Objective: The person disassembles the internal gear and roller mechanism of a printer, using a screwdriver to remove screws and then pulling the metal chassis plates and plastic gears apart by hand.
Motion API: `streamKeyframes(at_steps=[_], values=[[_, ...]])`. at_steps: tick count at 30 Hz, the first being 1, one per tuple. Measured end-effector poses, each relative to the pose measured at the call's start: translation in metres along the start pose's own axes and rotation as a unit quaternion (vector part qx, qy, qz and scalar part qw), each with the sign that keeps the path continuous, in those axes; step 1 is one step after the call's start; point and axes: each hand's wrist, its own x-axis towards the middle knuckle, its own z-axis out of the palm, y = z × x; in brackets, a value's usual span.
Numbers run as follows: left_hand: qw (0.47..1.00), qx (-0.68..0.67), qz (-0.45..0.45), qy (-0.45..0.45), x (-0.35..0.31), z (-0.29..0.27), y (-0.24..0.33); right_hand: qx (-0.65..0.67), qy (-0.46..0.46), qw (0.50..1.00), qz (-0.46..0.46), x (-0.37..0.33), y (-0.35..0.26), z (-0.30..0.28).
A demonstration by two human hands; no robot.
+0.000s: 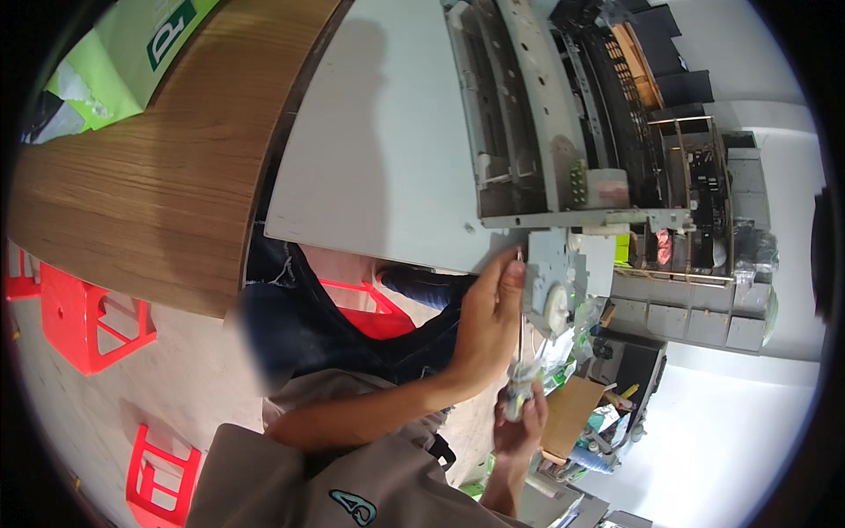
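My right hand (518, 424) is wrapped round the clear handle of a screwdriver (521, 339), whose thin metal shaft runs up along a grey metal bracket (547, 255). Higher up, my left hand (489, 321) pinches near the tip end of that shaft, the thumb lying over it at the bracket's edge. What the tip meets is too small to tell. A white plastic gear (556, 310) sits on the bracket. The bracket joins the end of a long, partly stripped machine frame (546, 114), which looks like a wide printer's chassis.
A pale tabletop (378, 150) carries the frame, beside a brown wooden table (176, 194) with a green-white bag (132, 62). Red plastic stools (84, 317) stand on the floor. A metal rack (695, 202) and an open cardboard box (570, 414) with clutter stand to the right.
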Motion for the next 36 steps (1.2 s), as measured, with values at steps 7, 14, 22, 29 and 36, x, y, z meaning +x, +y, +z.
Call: streamKeyframes(at_steps=[7,14,22,29,36], values=[[0.996,0.058,0.008,0.069,0.004,0.01,0.004,-0.056,-0.122,0.991,0.002,0.064,-0.028,-0.052],[0.971,0.223,0.086,0.021,0.004,-0.005,0.026,-0.026,-0.256,0.966,0.011,0.096,-0.027,-0.088],[0.837,0.539,0.093,0.012,-0.005,0.012,0.084,0.002,-0.269,0.963,0.0,0.115,-0.014,-0.104],[0.576,0.742,0.335,0.076,0.028,-0.01,0.094,0.011,-0.325,0.945,0.039,0.141,-0.02,-0.11],[0.594,0.754,0.276,0.051,0.036,-0.029,0.104,0.016,-0.367,0.93,0.021,0.152,-0.016,-0.105]])
